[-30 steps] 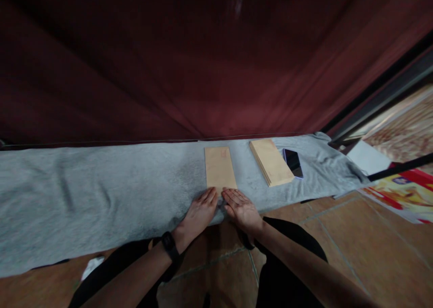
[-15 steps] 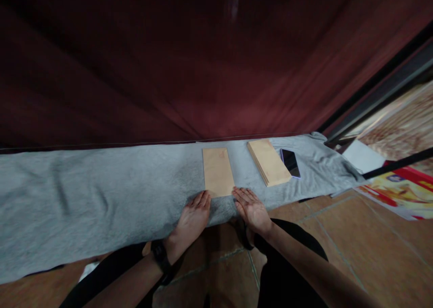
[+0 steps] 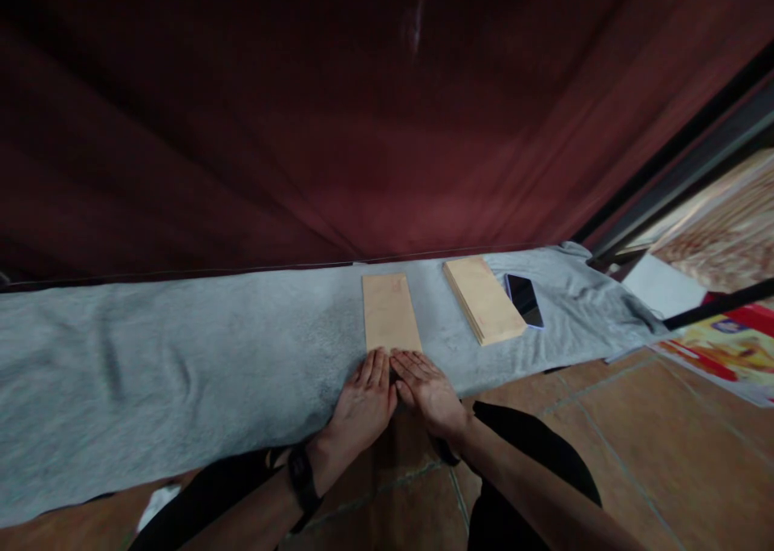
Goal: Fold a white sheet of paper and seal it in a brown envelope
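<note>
A single tan envelope (image 3: 389,312) lies flat on a long grey cloth (image 3: 181,357) spread over the floor. My left hand (image 3: 361,407) and my right hand (image 3: 426,390) lie flat side by side on the cloth at the envelope's near end. Their fingers are stretched out and the fingertips touch its near edge. Neither hand holds anything. A dark band sits on my left wrist (image 3: 301,477).
A stack of tan envelopes (image 3: 484,299) lies to the right on the cloth, with a dark phone (image 3: 523,299) beside it. A dark red curtain (image 3: 339,131) hangs behind. Tiled floor (image 3: 634,454), a white sheet (image 3: 658,286) and a colourful printed package (image 3: 726,349) are at right.
My hands spread apart to the envelope's near corners half a second ago, and have now come back together at the middle of its near edge.
</note>
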A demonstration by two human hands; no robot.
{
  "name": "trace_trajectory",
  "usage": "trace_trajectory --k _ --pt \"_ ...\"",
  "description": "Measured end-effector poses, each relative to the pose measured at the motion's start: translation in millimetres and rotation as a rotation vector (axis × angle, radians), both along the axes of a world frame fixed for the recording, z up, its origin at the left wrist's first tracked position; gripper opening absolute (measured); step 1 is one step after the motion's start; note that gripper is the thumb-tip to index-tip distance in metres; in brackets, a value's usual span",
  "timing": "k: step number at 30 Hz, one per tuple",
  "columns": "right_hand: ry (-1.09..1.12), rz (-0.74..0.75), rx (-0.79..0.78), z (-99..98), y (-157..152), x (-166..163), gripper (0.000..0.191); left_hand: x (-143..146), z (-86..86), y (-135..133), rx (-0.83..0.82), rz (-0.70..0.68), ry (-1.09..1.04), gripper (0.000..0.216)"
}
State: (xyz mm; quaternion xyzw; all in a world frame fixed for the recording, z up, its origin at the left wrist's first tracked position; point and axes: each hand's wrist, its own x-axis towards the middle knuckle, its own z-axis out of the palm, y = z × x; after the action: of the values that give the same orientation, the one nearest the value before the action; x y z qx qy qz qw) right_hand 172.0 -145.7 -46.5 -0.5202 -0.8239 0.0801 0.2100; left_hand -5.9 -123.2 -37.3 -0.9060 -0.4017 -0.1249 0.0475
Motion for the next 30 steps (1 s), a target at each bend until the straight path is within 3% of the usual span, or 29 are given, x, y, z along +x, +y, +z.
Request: trace_trajectory --k 6,14,20,26,30 --pt "0.031 -0.058 -0.012 6.5 3 20 0.041 -5 -1.8 5 0.013 -0.019 0.002 0.044" --pt "0.196 -0.391 -0.035 -0.3 20 31 0.035 -3 7.0 19 0.009 -0.031 0.135 0.032" --pt "0.741 -0.524 -0.288 2.5 44 27 0.019 11 20.6 25 -0.026 -0.021 0.135 0.026" --pt "1.126 -0.404 -0.534 28.5 49 22 0.026 15 8.6 31 0.069 -0.007 0.042 0.026" --pt "1.350 -0.327 -0.611 45.7 49 10 0.031 20 16.6 31 0.057 0.051 0.040 0.022"
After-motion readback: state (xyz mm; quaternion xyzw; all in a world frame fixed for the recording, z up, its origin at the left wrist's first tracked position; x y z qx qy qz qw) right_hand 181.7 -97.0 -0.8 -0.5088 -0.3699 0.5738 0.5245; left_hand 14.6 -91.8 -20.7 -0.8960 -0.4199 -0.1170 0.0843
